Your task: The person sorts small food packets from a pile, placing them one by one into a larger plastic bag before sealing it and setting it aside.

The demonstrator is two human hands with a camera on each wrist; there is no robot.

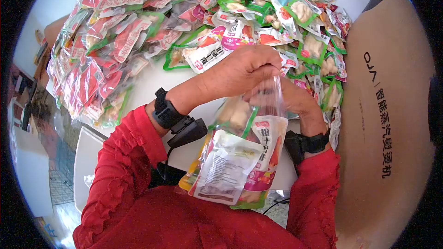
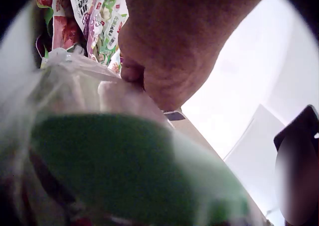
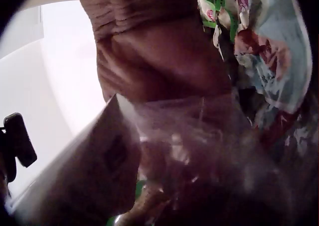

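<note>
A clear plastic bag filled with food packets hangs upright in front of the red-clothed torso. Both hands meet at its gathered top. The left hand has its fingers curled on the bag's neck, and the right hand grips it from the other side, its fingers partly hidden behind the film. In the left wrist view the left hand is above the bag, fingertips hidden. The right wrist view shows the right hand against the clear film.
Clear bags of red-labelled packets are heaped at the left of the white table. Loose green-edged and white packets form a pile at the back right. A large cardboard box stands along the right side.
</note>
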